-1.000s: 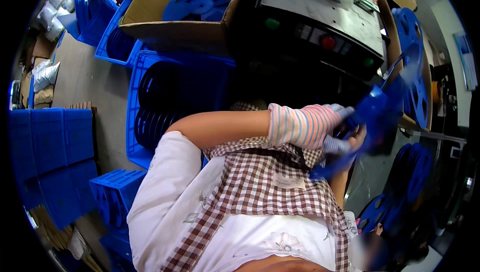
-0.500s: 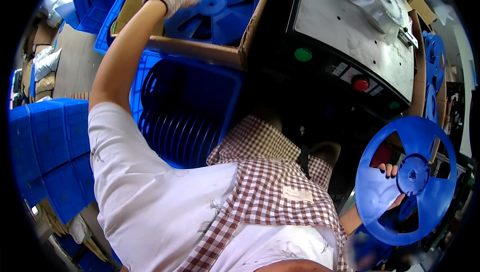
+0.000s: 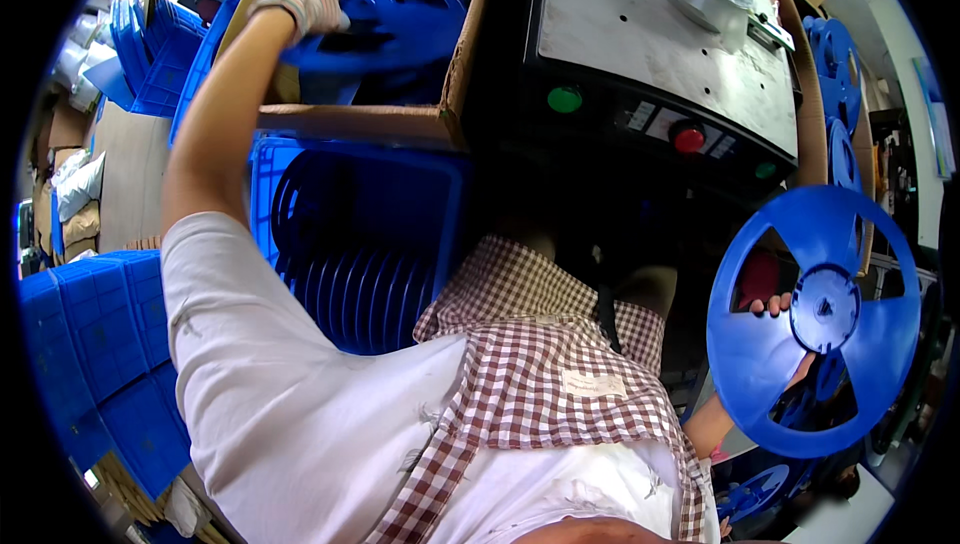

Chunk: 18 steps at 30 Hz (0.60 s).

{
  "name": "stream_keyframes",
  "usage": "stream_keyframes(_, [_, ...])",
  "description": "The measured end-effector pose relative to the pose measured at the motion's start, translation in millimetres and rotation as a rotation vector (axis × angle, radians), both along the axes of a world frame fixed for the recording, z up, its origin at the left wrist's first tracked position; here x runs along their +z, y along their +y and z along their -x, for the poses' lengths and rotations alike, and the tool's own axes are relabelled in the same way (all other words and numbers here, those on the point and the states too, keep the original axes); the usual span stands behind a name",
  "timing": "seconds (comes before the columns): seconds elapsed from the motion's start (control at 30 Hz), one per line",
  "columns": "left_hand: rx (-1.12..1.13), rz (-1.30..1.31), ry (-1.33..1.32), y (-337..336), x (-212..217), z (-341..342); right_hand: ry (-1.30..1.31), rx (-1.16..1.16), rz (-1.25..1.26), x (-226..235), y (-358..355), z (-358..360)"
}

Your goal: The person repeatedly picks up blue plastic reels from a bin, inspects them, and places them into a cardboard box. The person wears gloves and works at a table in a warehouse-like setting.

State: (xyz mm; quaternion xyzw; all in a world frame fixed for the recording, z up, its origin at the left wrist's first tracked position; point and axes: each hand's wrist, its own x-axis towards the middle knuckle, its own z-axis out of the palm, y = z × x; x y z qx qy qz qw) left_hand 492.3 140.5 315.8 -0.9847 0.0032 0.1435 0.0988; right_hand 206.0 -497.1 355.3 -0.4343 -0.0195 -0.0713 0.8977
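In a striped glove, my left hand (image 3: 312, 8) reaches into an open cardboard box (image 3: 350, 118) at the upper left. Its fingers are closed on the left part of a blue plastic reel flange (image 3: 425, 29), which is smeared by motion and tilted up off other blue flanges in the box. Out to the right, my right hand (image 3: 771, 305) grips another blue reel flange (image 3: 885, 318) near its hub. That disc is held up with its round hub and wide openings showing; bare fingertips come through one opening, and the rest of the hand is partly hidden behind the disc.
Below the box, a blue crate (image 3: 452, 219) holds a row of dark discs on edge. A machine with a metal top (image 3: 640, 29), a green button (image 3: 564, 99) and a red button (image 3: 688, 137) stands ahead. Blue crates (image 3: 95, 329) are stacked at left; another cardboard box (image 3: 812, 159) of reels is at right.
The view has shifted. My left hand has taken hold of a flange in the box and moves it, now blurred. My right hand still holds its flange, turned slightly.
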Motion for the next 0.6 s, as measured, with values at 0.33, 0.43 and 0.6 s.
stream_keyframes(0.33, [0.136,1.307,-0.209,-20,125,171,-0.195,0.126,-0.043,9,35,3])
stream_keyframes(0.43, [0.038,1.808,-0.333,-130,73,213,-0.057,0.093,0.156,2,62,0])
stream_keyframes(0.6, [-0.247,2.129,-0.418,-300,39,272,-0.294,0.14,0.82,19,141,-24])
